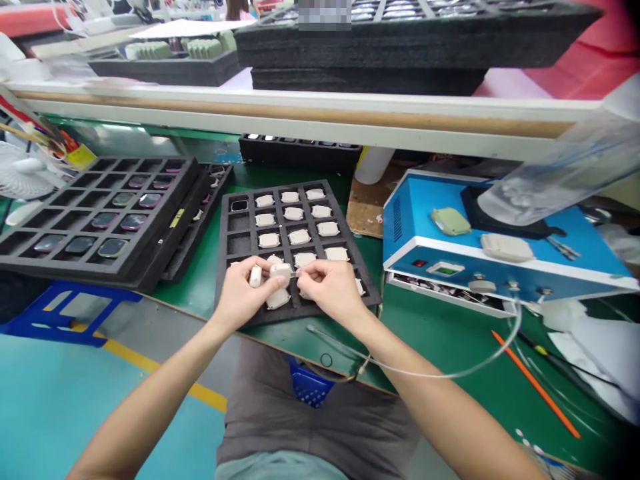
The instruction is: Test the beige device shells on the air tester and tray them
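Observation:
My left hand [246,293] is closed around small cream-white plastic casings [280,270], holding one up at its fingertips and another against the palm. My right hand [331,288] pinches a thin metal-tipped tool whose tip touches that casing; a pale cable [440,373] trails from my wrist toward the blue machine. Both hands hover over the near rows of a black foam tray [235,230] whose cells hold several more cream casings [299,236].
A blue box machine [415,220] stands to the right with a green casing [451,221] and a cream casing [506,247] on top. Black trays with dark screen parts [100,207] lie at left. An orange pencil [535,383] rests on the green mat. Shelf above holds more trays.

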Available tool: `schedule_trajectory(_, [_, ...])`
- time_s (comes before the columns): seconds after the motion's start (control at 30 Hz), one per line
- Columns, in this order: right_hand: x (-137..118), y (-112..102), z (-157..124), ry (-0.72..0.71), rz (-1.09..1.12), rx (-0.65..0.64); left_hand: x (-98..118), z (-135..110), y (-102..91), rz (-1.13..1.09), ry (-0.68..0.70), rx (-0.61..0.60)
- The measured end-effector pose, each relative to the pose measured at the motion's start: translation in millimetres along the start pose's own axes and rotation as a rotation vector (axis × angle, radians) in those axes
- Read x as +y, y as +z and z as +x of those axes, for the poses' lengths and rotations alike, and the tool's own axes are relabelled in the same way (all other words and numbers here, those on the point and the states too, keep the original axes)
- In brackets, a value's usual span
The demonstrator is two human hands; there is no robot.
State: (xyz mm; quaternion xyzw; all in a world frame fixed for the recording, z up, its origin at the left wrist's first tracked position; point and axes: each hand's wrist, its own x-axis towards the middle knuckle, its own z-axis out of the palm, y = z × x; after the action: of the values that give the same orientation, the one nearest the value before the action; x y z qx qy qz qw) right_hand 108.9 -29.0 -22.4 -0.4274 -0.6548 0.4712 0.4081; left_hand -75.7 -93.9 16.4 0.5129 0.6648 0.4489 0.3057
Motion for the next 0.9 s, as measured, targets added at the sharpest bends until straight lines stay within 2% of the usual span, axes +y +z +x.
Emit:
schedule_trajectory(0.1, [2.1,-10.4,7.2,0.045,-0.014,0.033,-7.7,22.1,-13.2,0.105,-0.025,0.120])
schedule_trajectory(0.2, [2.4,-17.3,12.3,0.097,0.024,0.034,-13.8,56.2,-28.3,0.289,-0.060,0.097])
schedule_trajectory(0.27, [1.2,-18.3,13.1,0.105,0.041,0.045,-13.7,69.9,-34.6,0.360,-0.055,0.085])
schedule_trajectory(0.4, [-3.8,-16.4,10.0,0.055,0.056,0.038,-3.4,63.0,-28.6,0.447,0.111,0.241])
schedule_trajectory(0.47, [-7.1,-15.1,7.1,0.019,0.060,0.022,1.7,51.0,-14.5,0.303,0.147,0.223])
schedule_trajectory(0.57, [-11.3,-13.0,2.5,-0.015,0.067,0.022,4.1,37.0,13.4,-0.181,0.035,0.011])
schedule_trajectory(0.63, [-12.9,-11.9,0.3,-0.031,0.067,0.036,3.0,32.7,28.6,-0.398,-0.015,-0.080])
schedule_trajectory(0.73, [-13.4,-11.3,-0.6,-0.065,0.061,0.051,1.1,30.5,38.8,-0.439,0.006,-0.093])
schedule_trajectory(0.9, [-12.4,-12.0,1.5,-0.086,0.053,0.075,2.9,28.8,39.1,-0.370,0.038,-0.101])
